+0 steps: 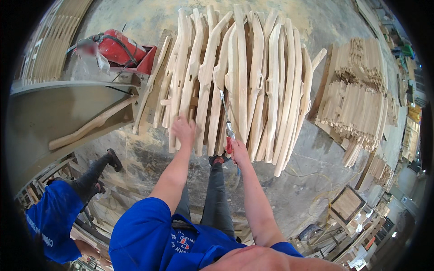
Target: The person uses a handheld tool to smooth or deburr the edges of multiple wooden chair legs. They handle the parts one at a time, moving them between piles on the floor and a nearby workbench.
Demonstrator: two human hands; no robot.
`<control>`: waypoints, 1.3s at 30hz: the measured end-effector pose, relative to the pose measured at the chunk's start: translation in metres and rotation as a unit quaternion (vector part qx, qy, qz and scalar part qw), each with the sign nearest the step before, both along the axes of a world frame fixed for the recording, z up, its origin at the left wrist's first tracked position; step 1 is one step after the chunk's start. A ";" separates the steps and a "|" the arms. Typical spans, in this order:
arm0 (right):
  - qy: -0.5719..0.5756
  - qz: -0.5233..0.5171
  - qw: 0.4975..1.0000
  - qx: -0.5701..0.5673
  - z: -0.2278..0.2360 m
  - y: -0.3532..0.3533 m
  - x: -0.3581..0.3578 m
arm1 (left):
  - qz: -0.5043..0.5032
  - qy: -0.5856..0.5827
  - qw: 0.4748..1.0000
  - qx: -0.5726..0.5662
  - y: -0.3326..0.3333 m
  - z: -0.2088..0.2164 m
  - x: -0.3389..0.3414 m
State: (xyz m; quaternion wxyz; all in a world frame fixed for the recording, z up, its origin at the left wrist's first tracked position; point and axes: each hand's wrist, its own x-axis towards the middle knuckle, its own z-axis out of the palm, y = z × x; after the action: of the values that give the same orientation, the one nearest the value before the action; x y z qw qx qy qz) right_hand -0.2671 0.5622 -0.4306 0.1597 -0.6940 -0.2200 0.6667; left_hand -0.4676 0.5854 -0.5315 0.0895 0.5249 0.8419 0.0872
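A dusty concrete workshop floor point(312, 158) carries a leaning stack of curved pale wooden pieces point(235, 77) at twelve o'clock. At ten o'clock lies a red fire extinguisher point(118, 47) with a blurred pale label; at two o'clock sits a pile of short wooden parts point(357, 99). The left hand point(184, 130), fingers spread, presses flat on the stack's lower ends. The right hand point(238, 151), just beside it at three o'clock, is clamped on a red-handled air blow gun point(227, 124) whose nozzle points up into the stack.

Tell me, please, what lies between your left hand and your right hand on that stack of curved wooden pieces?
In the head view, two or three curved wooden pieces of the stack lie between the left hand and the right hand, which holds a red-handled tool.
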 end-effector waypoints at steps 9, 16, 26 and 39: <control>0.058 -0.057 0.997 -0.019 0.005 -0.002 0.011 | 0.057 -0.267 0.941 -0.197 0.020 -0.018 0.028; 0.064 -0.068 0.995 -0.015 0.005 -0.008 0.023 | 0.124 -0.523 0.786 -0.306 0.032 -0.023 0.039; 0.082 -0.076 0.994 0.012 0.016 -0.011 0.019 | 0.156 -0.713 0.638 -0.243 0.029 0.014 0.015; -0.038 0.083 0.992 0.088 0.037 0.022 0.013 | -0.031 -0.169 0.982 -0.080 -0.016 0.064 -0.004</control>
State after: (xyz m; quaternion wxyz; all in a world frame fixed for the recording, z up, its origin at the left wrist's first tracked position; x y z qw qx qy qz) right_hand -0.2541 0.5838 -0.3938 0.1562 -0.6812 -0.3405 0.6290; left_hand -0.4713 0.5698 -0.4679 0.2750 0.5199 0.8020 0.1042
